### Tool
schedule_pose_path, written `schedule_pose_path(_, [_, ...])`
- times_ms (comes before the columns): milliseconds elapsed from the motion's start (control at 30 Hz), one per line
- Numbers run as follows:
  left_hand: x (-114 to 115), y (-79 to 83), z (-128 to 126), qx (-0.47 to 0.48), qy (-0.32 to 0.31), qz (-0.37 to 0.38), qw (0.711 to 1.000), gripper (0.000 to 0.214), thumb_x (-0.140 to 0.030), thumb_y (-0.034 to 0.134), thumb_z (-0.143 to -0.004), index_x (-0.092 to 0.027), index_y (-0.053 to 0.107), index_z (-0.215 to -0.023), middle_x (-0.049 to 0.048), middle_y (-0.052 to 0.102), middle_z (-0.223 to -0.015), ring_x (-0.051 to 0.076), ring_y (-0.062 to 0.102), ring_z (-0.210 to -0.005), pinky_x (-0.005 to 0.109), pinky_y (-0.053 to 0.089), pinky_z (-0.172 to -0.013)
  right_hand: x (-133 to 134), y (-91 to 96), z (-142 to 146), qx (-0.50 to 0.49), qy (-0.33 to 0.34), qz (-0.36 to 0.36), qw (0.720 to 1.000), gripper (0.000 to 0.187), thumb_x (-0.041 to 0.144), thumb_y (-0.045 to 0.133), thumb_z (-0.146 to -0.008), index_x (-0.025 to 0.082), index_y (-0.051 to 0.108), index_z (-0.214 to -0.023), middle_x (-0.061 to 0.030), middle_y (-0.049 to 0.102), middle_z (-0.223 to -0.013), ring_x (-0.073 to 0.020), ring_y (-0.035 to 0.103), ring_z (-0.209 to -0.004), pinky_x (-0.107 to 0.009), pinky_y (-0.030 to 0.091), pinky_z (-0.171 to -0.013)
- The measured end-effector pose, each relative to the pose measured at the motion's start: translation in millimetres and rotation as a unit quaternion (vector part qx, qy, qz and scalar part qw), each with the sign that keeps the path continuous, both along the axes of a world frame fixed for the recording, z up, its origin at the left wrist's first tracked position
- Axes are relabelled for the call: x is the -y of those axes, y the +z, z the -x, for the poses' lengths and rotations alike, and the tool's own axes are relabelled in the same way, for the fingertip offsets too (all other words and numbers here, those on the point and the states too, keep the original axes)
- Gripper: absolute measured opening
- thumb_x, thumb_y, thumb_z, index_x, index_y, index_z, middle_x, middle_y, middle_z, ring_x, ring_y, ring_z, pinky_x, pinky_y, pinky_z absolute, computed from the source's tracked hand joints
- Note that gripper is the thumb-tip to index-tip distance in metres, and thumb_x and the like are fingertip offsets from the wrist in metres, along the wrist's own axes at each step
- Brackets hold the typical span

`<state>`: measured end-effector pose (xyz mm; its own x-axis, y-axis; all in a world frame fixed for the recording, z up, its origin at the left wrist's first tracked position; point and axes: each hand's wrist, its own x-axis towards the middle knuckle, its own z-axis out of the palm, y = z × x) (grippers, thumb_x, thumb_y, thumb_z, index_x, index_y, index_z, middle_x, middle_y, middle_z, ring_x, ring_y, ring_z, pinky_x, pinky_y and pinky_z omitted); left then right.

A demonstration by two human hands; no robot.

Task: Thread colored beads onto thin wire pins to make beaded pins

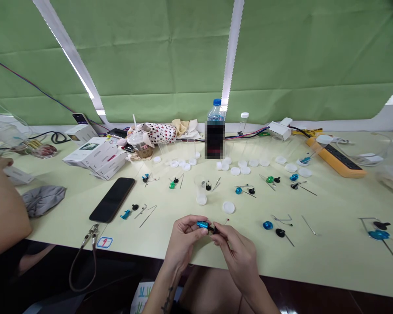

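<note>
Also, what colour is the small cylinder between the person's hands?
The small cylinder is glossy metallic blue, seen best in the head view.

The held plastic part (203, 225) is bright blue and black (the blue almost metallic), the counter (327, 209) pale green, the crumpled cloth (157, 133) white with small red diamonds, the blinds (150, 56) green.

Apparently a small workshop or assembly room rather than a home: one long pale green workbench (330, 218) below green roller blinds (150, 56), strewn with small blue and black plastic parts (267, 225), thin metal pins (309, 225), white plastic caps (235, 171) and a clear plastic cup (200, 185). Toward the far right, an orange power strip (336, 157); at the near edge, a clip lead (87, 257); farther left, stacked white boxes (94, 159).
</note>
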<state>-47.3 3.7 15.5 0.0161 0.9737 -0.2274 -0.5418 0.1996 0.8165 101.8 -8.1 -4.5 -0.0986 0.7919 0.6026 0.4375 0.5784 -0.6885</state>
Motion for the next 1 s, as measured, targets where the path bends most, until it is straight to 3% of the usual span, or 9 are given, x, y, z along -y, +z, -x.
schedule_pose_path(233, [0.5, 0.7, 0.4, -0.002, 0.004, -0.002, 1.000, 0.026, -0.015, 0.089, -0.055, -0.014, 0.077, -0.078, 0.0064, 0.077, -0.077, 0.015, 0.069, -0.071, 0.024, 0.054, -0.072, -0.5, 3.1, 0.5, 0.003, 0.001, 0.000, 1.000, 0.019, 0.025, 0.051, -0.097, 0.020, 0.065, -0.110, -0.0044, 0.074, -0.087, -0.0159, 0.072, -0.072, -0.024, 0.060, -0.064])
schedule_pose_path(433, [0.9, -3.4, 1.2, 0.012, 0.010, -0.003, 1.000, 0.026, -0.015, 0.088, -0.057, -0.014, 0.077, -0.080, 0.0059, 0.077, -0.078, 0.014, 0.069, -0.072, 0.023, 0.054, -0.073, 0.2, 3.2, 1.3, 0.005, -0.013, -0.004, 1.000, 0.026, 0.024, 0.053, -0.096, 0.021, 0.060, -0.121, -0.0078, 0.070, -0.100, -0.0177, 0.069, -0.086, -0.029, 0.060, -0.075])
schedule_pose_path(567, [-0.3, -2.3, 1.2, 0.003, 0.013, -0.002, 1.000, 0.026, -0.015, 0.089, -0.056, -0.014, 0.077, -0.079, 0.0060, 0.077, -0.078, 0.014, 0.068, -0.071, 0.023, 0.054, -0.073, 0.5, 2.1, 1.0, 0.006, -0.008, -0.022, 1.000, 0.026, 0.019, 0.049, -0.097, 0.022, 0.063, -0.118, -0.0093, 0.068, -0.106, -0.0200, 0.068, -0.096, -0.033, 0.060, -0.081])
schedule_pose_path(1000, [0.2, -1.8, 0.8, 0.003, 0.005, -0.003, 1.000, 0.026, -0.014, 0.089, -0.056, -0.014, 0.078, -0.079, 0.0057, 0.077, -0.078, 0.013, 0.068, -0.072, 0.023, 0.054, -0.073, 0.2, 3.9, 1.7, -0.005, 0.002, -0.006, 1.000, 0.020, 0.018, 0.053, -0.096, 0.022, 0.063, -0.113, -0.0074, 0.068, -0.100, -0.0182, 0.067, -0.093, -0.030, 0.058, -0.081])
